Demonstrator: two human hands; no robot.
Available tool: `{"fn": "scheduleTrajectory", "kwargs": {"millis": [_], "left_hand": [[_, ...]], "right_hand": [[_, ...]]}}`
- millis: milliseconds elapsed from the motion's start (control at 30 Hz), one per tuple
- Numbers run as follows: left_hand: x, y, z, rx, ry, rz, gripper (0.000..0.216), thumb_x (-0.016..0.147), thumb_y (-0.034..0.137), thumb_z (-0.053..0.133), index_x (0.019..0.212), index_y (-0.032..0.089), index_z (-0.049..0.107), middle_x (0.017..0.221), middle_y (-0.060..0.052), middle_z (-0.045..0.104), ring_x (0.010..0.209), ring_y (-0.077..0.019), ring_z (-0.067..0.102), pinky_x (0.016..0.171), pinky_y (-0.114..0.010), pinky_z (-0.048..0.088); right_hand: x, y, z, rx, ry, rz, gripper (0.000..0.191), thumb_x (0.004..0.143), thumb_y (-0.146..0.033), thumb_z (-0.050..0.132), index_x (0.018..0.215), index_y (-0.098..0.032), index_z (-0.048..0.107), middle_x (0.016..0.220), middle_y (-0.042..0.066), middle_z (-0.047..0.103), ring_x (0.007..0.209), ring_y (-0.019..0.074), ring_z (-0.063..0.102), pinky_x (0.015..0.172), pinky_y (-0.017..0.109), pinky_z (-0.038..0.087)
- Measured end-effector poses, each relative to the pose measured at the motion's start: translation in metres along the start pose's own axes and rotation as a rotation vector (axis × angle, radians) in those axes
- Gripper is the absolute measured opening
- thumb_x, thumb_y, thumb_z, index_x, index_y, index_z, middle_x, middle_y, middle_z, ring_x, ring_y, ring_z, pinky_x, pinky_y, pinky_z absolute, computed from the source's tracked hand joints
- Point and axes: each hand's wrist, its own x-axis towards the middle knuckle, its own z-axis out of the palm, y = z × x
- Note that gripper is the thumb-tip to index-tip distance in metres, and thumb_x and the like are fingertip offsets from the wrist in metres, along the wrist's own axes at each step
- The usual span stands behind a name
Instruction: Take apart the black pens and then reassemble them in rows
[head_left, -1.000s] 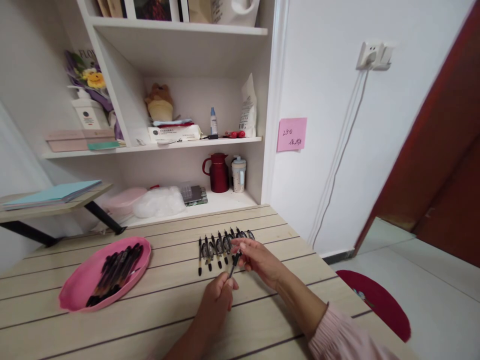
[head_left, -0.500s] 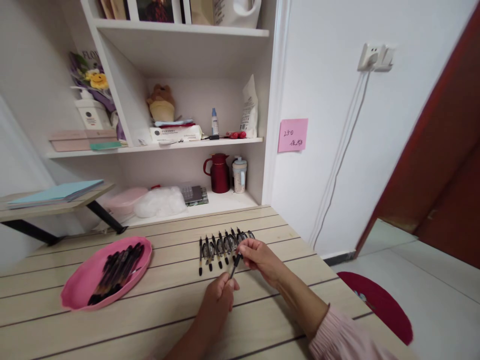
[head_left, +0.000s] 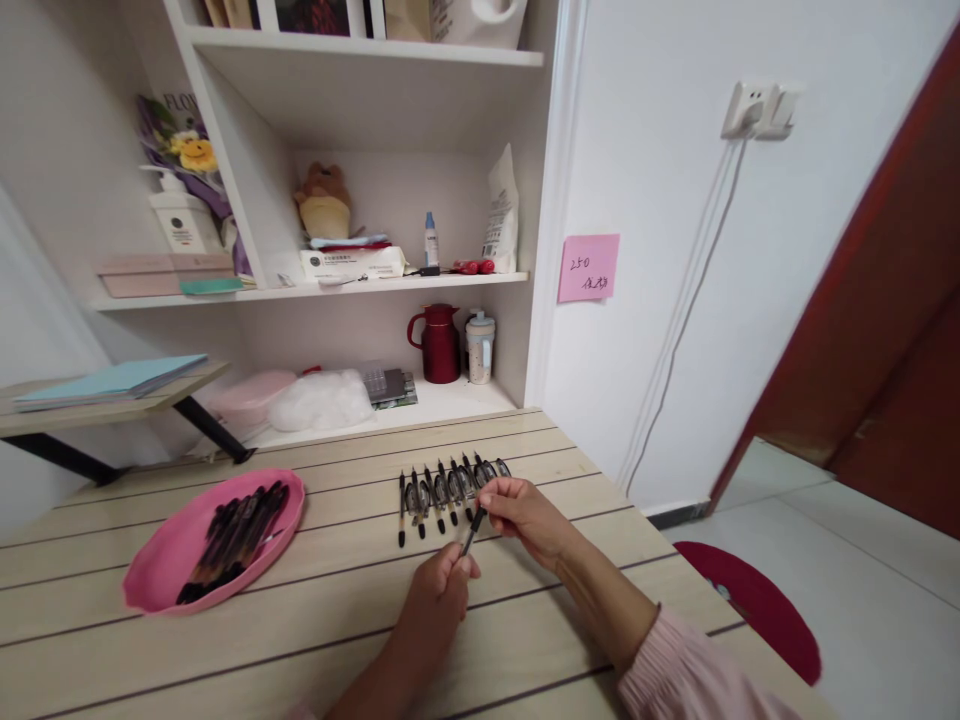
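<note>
A striped wooden table [head_left: 315,600], its far edge meeting white shelving [head_left: 512,350] and its right edge slanting past the right forearm [head_left: 604,600]. At left sits a pink tray [head_left: 161,565] of dark pens [head_left: 240,540], with a stretch of open tabletop to its right. Farther right, a row of black pens [head_left: 401,505] lies among dark rounded pieces [head_left: 454,485]. Just nearer, the right hand [head_left: 525,515] and the left hand [head_left: 441,585] both pinch one slim pen [head_left: 472,530]; it slants between them, black far end at the right, paler near end at the left.
</note>
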Motion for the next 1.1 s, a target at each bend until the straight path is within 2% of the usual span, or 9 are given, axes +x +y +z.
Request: {"fn": "scheduleTrajectory", "kwargs": {"millis": [100,200,300,433,567,733,867,1000,1100], "left_hand": [[0.000,0.000,0.000,-0.018,0.011,0.010,0.021,0.079,0.035,0.038,0.070,0.019,0.047,0.042,0.008,0.032,0.042,-0.0106,0.029,0.046,-0.022,0.023],[0.000,0.001,0.000,-0.045,0.007,-0.013,0.020,0.079,0.035,0.038,0.070,0.019,0.047,0.042,0.009,0.032,0.042,-0.0101,0.027,0.046,-0.022,0.021],[0.002,0.002,-0.002,-0.067,0.005,-0.043,0.020,0.079,0.034,0.038,0.070,0.019,0.047,0.041,0.009,0.033,0.042,-0.0095,0.026,0.045,-0.022,0.020],[0.003,0.002,-0.002,-0.105,0.014,-0.063,0.021,0.079,0.036,0.037,0.071,0.019,0.047,0.041,0.009,0.033,0.042,-0.0089,0.025,0.045,-0.022,0.018],[0.004,-0.002,-0.002,-0.117,0.011,-0.069,0.021,0.079,0.036,0.038,0.071,0.018,0.047,0.041,0.009,0.033,0.041,-0.0086,0.024,0.044,-0.022,0.017],[0.006,-0.007,-0.002,-0.134,0.009,-0.079,0.022,0.078,0.037,0.038,0.071,0.019,0.047,0.040,0.009,0.034,0.039,-0.0084,0.023,0.043,-0.021,0.017],[0.007,-0.005,-0.003,-0.119,-0.002,-0.082,0.021,0.078,0.037,0.039,0.071,0.019,0.048,0.040,0.009,0.034,0.039,-0.0084,0.023,0.043,-0.021,0.018],[0.006,-0.003,-0.003,-0.066,-0.027,-0.065,0.021,0.078,0.036,0.038,0.070,0.019,0.048,0.039,0.009,0.035,0.040,-0.0093,0.028,0.044,-0.021,0.021],[0.004,-0.003,-0.003,-0.044,-0.039,-0.053,0.021,0.078,0.036,0.037,0.070,0.019,0.048,0.040,0.009,0.034,0.040,-0.0097,0.029,0.044,-0.022,0.022]], "right_hand": [[0.007,-0.003,-0.008,-0.198,0.050,-0.051,0.030,0.067,-0.045,0.063,0.076,-0.017,0.059,0.061,-0.002,0.058,0.046,0.0065,0.046,0.041,0.019,0.028],[0.023,-0.009,-0.026,-0.647,0.338,-0.103,0.029,0.079,-0.042,0.045,0.082,-0.017,0.058,0.071,0.002,0.063,0.055,0.0105,0.055,0.048,0.021,0.037],[0.039,-0.013,-0.045,-0.871,0.501,-0.080,0.016,0.074,-0.031,0.051,0.073,-0.017,0.057,0.069,0.003,0.063,0.062,0.0140,0.056,0.054,0.023,0.038],[0.054,-0.008,-0.056,-1.034,0.555,-0.019,0.005,0.068,-0.022,0.057,0.068,-0.018,0.058,0.073,0.006,0.065,0.075,0.0189,0.058,0.061,0.025,0.037],[0.067,0.001,-0.053,-1.125,0.583,0.040,0.009,0.067,-0.021,0.058,0.075,-0.017,0.059,0.084,0.011,0.066,0.086,0.0232,0.058,0.065,0.027,0.037],[0.076,0.006,-0.053,-1.124,0.572,0.082,0.017,0.058,-0.013,0.062,0.074,-0.015,0.060,0.089,0.016,0.065,0.091,0.0274,0.058,0.068,0.030,0.038],[0.065,-0.001,-0.061,-1.028,0.555,0.103,0.005,0.059,-0.016,0.061,0.060,-0.015,0.056,0.075,0.014,0.065,0.083,0.0279,0.060,0.063,0.031,0.039],[0.041,-0.012,-0.054,-0.845,0.469,0.057,0.014,0.070,-0.029,0.054,0.066,-0.016,0.056,0.062,0.005,0.061,0.064,0.0172,0.059,0.054,0.025,0.040],[0.024,-0.017,-0.036,-0.443,0.341,-0.087,0.020,0.073,-0.038,0.055,0.079,-0.019,0.055,0.066,0.000,0.059,0.057,0.0103,0.055,0.050,0.021,0.039]]}}
